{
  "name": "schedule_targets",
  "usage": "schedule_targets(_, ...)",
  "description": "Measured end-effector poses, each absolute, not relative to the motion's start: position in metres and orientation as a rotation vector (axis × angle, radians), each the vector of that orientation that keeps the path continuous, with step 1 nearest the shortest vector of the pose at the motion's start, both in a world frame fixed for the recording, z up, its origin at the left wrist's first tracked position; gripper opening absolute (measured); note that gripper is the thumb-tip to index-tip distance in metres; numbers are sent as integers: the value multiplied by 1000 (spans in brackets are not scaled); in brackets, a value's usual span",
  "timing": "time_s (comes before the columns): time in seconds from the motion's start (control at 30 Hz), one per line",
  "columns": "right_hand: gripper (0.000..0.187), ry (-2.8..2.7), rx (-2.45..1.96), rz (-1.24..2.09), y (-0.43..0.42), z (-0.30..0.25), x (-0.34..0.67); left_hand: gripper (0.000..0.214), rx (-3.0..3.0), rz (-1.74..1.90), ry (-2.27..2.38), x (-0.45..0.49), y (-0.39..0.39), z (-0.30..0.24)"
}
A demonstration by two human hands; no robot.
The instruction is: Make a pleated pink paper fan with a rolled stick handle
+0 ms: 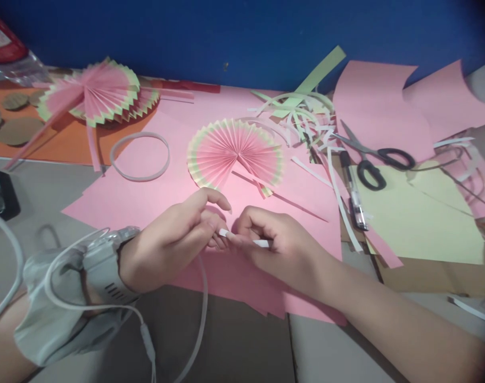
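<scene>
A narrow white strip [262, 243], paper or tape, runs between my two hands over the pink sheets [146, 210]. My right hand [278, 242] is closed in a pinch on it, the strip showing on both sides of the thumb tip. Its other end meets the thumb and curled fingers of my left hand [178, 229], whose index finger arches above. Just beyond the fingers lies a pleated paper fan [210, 151], pink with a green and yellow rim. A thin pink stick [250, 178] extends from its centre.
More pleated fans [110, 93] lie at the back left near cardboard discs [18, 130]. To the right are scissors [370, 154], a pen [354, 194], paper scraps [302, 114] and a pale yellow sheet [426, 213]. A white cable [202, 314] hangs by my left wrist. A blue panel [242, 42] stands behind.
</scene>
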State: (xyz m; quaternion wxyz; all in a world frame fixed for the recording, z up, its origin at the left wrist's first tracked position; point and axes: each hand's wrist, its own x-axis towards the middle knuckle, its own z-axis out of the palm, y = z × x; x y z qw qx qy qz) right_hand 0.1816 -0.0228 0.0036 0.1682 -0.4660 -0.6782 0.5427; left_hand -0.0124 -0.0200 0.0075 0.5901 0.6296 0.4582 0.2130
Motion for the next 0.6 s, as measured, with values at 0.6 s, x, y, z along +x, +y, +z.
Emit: schedule_targets(0.6,19,-1902,-1330,1566,-23,3,182,25,1564,520,908,-16,-20,-3)
